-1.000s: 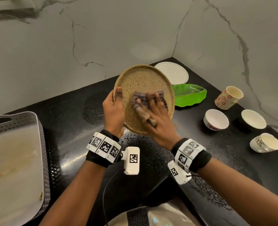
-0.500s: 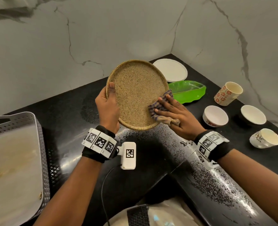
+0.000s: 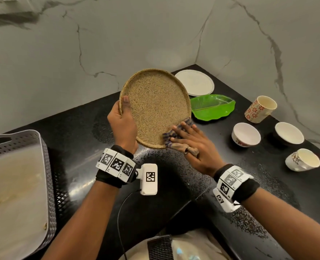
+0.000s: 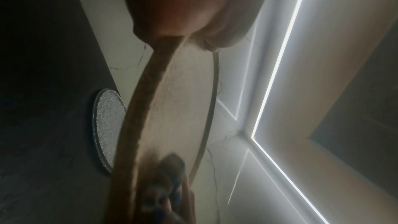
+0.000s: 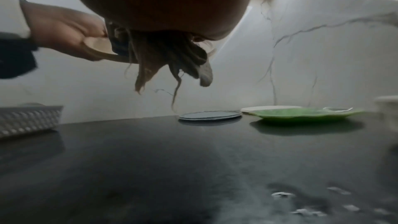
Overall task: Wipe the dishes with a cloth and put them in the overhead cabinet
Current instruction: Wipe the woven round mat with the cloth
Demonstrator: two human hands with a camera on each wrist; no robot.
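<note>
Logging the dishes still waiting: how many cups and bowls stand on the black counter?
4: floral mug nearest the wall, white bowl left, second white bowl beside it, patterned white cup nearest. None seems hidden.

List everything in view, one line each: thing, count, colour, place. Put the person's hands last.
speckled plate: 1, tan, held tilted above the counter
cloth: 1, checked dark, on the plate's lower right rim
white plate: 1, white, back corner
clear plate: 1, clear, counter near the wall
leaf dish: 1, green, front of the white plate
mugs: 2, floral cream, right
bowls: 2, white inside, right
tray: 1, grey, left
counter: 1, black
left hand: grips the plate's left rim
right hand: presses the cloth
</note>
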